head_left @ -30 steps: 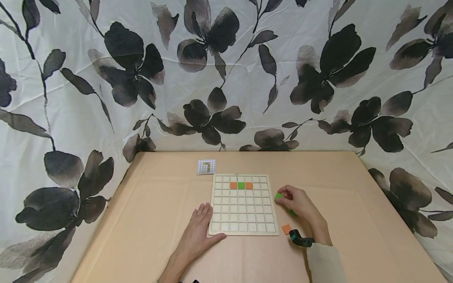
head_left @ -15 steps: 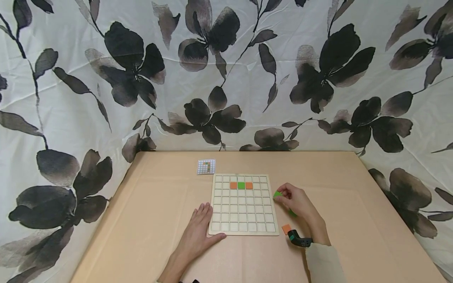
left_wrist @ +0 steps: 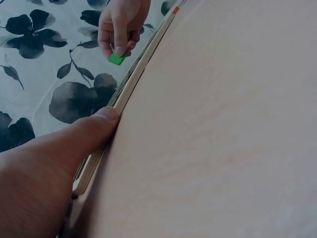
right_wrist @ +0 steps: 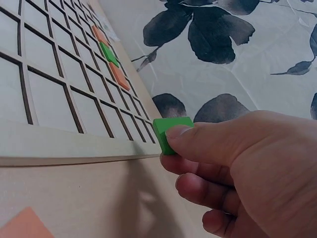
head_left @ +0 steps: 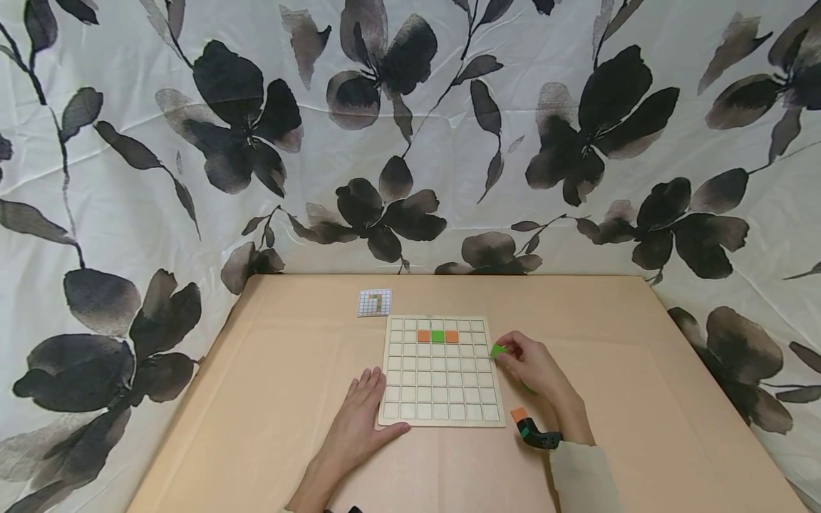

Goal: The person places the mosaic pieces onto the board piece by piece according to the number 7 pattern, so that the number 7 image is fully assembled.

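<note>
My right hand (head_left: 534, 365) pinches a green square tile (right_wrist: 166, 123) between thumb and fingers, just off the right edge of a pale gridded board (head_left: 440, 393). In the right wrist view the tile is tilted and above the table. Two orange tiles with a green tile (head_left: 437, 336) between them sit in the board's second row. My left hand (head_left: 358, 419) lies along the board's left side, fingers extended. Its thumb (left_wrist: 106, 115) touches the front edge near the left corner.
Another green tile (head_left: 528, 388) shows partly under my right hand. Close to my right wrist lies a loose orange tile (head_left: 518, 413). A small card with a coloured grid (head_left: 374, 303) lies behind the board's left corner. A floral cloth (head_left: 487, 157) hangs behind the table.
My right hand has moved slightly left with the green tile, bringing it close to the board's right edge. My left hand stays where it was.
</note>
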The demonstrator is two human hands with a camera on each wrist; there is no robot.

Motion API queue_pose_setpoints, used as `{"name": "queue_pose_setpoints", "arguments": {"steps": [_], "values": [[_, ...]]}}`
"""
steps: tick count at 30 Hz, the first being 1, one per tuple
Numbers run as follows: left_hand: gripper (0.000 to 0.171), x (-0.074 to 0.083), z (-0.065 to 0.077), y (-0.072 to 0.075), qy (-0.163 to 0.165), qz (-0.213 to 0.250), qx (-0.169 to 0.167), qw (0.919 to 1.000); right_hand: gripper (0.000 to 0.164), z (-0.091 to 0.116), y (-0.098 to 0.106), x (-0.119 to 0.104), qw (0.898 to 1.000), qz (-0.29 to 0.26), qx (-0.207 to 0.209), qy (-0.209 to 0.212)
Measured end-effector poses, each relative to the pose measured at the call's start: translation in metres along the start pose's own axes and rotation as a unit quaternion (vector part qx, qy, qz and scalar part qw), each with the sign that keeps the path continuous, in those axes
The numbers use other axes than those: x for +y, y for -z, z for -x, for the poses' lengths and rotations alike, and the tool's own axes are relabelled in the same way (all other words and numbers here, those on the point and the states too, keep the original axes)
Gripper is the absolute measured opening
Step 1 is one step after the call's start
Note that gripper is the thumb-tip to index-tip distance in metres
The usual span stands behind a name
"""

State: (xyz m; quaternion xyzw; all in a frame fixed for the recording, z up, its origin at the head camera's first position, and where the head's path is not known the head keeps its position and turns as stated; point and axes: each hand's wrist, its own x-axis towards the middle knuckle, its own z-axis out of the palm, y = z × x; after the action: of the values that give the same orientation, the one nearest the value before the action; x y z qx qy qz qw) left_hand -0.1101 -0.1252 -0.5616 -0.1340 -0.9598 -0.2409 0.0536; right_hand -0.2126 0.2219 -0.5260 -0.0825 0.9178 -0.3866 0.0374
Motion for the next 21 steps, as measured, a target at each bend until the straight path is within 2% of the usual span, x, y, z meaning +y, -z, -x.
{"name": "queue_pose_setpoints", "arguments": {"steps": [7,21], "values": [[0.101,0.001,0.000,0.001,0.000,0.003,0.000,1.0000,0.023,0.000,0.000,-0.007,1.000,0.002,0.001,0.000],[0.102,-0.001,0.001,-0.001,0.007,0.012,-0.005,0.9999,0.020,-0.008,-0.008,-0.014,0.999,-0.020,0.022,0.032]]}}
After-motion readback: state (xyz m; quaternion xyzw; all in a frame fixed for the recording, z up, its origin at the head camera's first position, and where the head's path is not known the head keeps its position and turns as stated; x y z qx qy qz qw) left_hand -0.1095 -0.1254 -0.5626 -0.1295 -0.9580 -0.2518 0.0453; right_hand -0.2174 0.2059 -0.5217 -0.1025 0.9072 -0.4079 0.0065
